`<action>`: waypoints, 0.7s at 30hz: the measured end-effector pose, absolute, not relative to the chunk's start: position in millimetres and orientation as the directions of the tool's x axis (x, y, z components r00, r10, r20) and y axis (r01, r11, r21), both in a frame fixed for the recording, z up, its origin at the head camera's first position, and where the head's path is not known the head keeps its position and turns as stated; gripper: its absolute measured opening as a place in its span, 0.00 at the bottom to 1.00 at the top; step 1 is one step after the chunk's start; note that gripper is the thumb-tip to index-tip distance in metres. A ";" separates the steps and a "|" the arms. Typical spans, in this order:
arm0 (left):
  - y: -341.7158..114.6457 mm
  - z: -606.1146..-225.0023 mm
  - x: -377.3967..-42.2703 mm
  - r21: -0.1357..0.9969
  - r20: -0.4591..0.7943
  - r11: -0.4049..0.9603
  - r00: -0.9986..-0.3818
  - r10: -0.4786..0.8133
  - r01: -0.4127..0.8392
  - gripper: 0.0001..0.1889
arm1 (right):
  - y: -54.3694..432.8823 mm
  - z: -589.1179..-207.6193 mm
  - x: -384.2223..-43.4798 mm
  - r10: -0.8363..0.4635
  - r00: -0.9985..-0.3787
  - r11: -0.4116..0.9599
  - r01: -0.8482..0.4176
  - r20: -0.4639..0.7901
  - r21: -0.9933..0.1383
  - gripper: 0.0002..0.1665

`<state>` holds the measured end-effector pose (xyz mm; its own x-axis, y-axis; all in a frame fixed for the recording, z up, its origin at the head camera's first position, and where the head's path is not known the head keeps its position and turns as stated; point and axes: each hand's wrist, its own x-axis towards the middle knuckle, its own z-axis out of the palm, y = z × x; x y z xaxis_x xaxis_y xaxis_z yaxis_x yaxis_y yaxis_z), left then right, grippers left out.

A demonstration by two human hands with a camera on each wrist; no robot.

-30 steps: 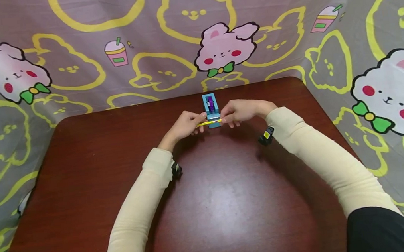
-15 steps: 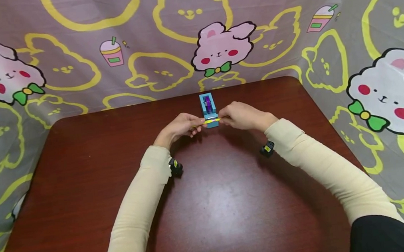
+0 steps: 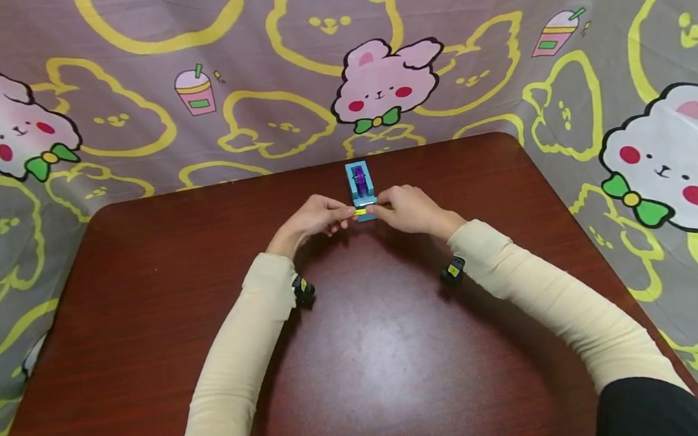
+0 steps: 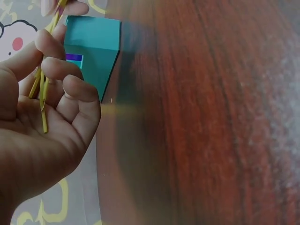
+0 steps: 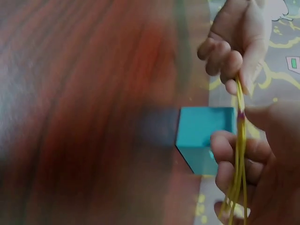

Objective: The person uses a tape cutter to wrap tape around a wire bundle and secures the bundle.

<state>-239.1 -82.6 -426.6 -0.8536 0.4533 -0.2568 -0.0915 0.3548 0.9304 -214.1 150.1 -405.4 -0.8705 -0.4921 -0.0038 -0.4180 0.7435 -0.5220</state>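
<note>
A bundle of thin yellow strands (image 3: 361, 211) is held in front of a blue tape dispenser (image 5: 201, 126) with a purple tape roll (image 3: 360, 179). My left hand (image 3: 317, 215) pinches one side of the bundle, and loose strand ends run over its palm in the left wrist view. My right hand (image 3: 412, 210) pinches the other side between thumb and fingers, close beside the left fingertips. A narrow purple band (image 5: 241, 115) circles the strands near the right thumb. In the right wrist view, several strand ends fan out across the right fingers.
The dispenser stands near the far edge of a dark red-brown wooden table (image 3: 361, 355). Behind it and at both sides hangs a patterned cloth (image 3: 285, 57). Small black cameras (image 3: 453, 270) sit at both wrists.
My right hand has slid left along the bundle, so its fingertips now lie nearer the left ones and less yellow shows between them. The left hand has barely moved in the last half second.
</note>
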 end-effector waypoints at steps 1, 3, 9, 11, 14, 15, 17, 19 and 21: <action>-82.7 -426.8 -238.9 0.929 -0.252 0.361 -0.857 0.450 -0.083 0.17 | 148.8 -406.9 -213.8 -0.473 -0.881 0.752 -0.403 0.000 -0.522 0.22; -82.5 -427.0 -238.2 0.925 -0.244 0.373 -0.861 0.446 -0.069 0.16 | 146.6 -409.1 -213.0 -0.434 -0.901 0.764 -0.372 0.007 -0.528 0.21; -82.7 -428.7 -237.7 0.911 -0.223 0.411 -0.869 0.442 -0.025 0.15 | 143.9 -416.4 -215.4 -0.370 -0.929 0.746 -0.299 0.002 -0.596 0.18; -83.5 -428.5 -238.1 0.903 -0.213 0.429 -0.867 0.451 0.001 0.15 | 144.0 -419.2 -216.8 -0.362 -0.932 0.731 -0.279 -0.008 -0.623 0.18; -85.2 -426.6 -238.6 0.886 -0.211 0.463 -0.859 0.466 0.033 0.18 | 144.2 -422.0 -218.2 -0.354 -0.935 0.709 -0.248 -0.029 -0.660 0.18; -85.8 -425.5 -238.9 0.880 -0.216 0.474 -0.858 0.466 0.036 0.19 | 144.0 -422.5 -218.5 -0.351 -0.936 0.704 -0.238 -0.036 -0.669 0.18; -85.1 -423.7 -241.1 0.864 -0.223 0.501 -0.861 0.458 0.043 0.21 | 144.1 -424.1 -219.5 -0.340 -0.939 0.695 -0.217 -0.047 -0.685 0.17; -82.7 -421.3 -243.5 0.850 -0.225 0.525 -0.876 0.427 0.037 0.22 | 143.9 -424.7 -220.0 -0.329 -0.943 0.689 -0.200 -0.055 -0.697 0.16; -78.1 -419.3 -246.9 0.840 -0.222 0.541 -0.897 0.382 0.023 0.23 | 143.9 -424.9 -220.1 -0.322 -0.945 0.687 -0.191 -0.057 -0.701 0.14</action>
